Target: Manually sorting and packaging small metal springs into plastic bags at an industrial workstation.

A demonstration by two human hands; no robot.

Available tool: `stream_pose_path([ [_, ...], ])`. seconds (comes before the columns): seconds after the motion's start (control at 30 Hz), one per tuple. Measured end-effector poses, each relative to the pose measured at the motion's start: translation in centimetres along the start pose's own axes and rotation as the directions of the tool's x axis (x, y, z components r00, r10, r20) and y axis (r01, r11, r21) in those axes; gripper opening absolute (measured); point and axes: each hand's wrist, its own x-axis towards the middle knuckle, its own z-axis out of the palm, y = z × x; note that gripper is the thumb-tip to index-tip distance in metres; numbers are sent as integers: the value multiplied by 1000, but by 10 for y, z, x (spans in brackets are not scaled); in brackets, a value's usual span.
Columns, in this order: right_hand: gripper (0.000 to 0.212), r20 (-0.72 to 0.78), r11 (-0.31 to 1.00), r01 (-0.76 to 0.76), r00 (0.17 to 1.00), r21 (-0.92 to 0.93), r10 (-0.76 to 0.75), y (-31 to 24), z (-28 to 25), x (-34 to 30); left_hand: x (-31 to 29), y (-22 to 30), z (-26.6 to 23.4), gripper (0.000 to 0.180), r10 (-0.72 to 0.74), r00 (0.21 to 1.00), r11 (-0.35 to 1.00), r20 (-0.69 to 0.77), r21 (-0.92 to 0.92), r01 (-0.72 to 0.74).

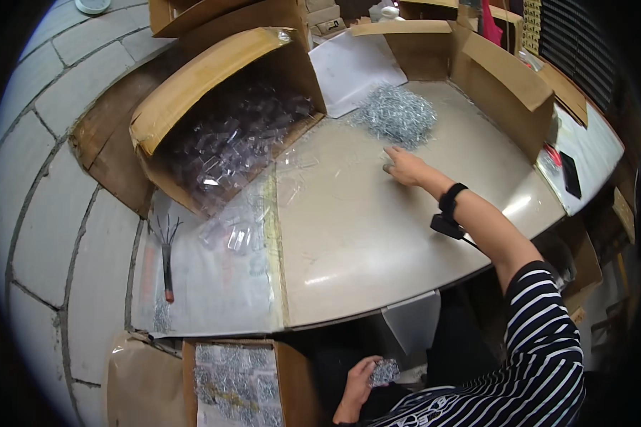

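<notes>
My left hand (362, 378) is low in front of my body, its fingers wrapped round a small clear box (384, 373) packed with thin silvery metal pieces. Over the tabletop stretches my right arm, with a black strap and small device at the wrist. My right hand (408, 169) is just short of a heap of small silvery metal pieces (397, 115), and no contact with it shows. Two of its fingertips point left and stand apart. A small greyish patch shows at the lower fingertip; what it is, I cannot make out.
A cardboard box (206, 82) on its side spills clear plastic cases (238, 139) at the left. A dark bristled tool (167, 270) lies near the table's left edge. Filled cases (236, 384) sit in a lower box. A phone (570, 175) lies right; cardboard walls (502, 71) border the back.
</notes>
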Motion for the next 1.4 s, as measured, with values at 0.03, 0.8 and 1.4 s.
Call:
stream_pose_path([
  [0.03,53,-10,996,-67,998,-65,67,-5,5,17,0,1,1,24,-37,999,999,-24,11,38],
  [0.8,36,247,826,515,790,230,-562,-142,21,-138,15,-18,6,22,95,994,995,-44,24,-94],
  [1.4,6,296,915,402,872,21,-390,-198,47,-96,14,-32,-9,28,80,993,997,89,-28,-78],
])
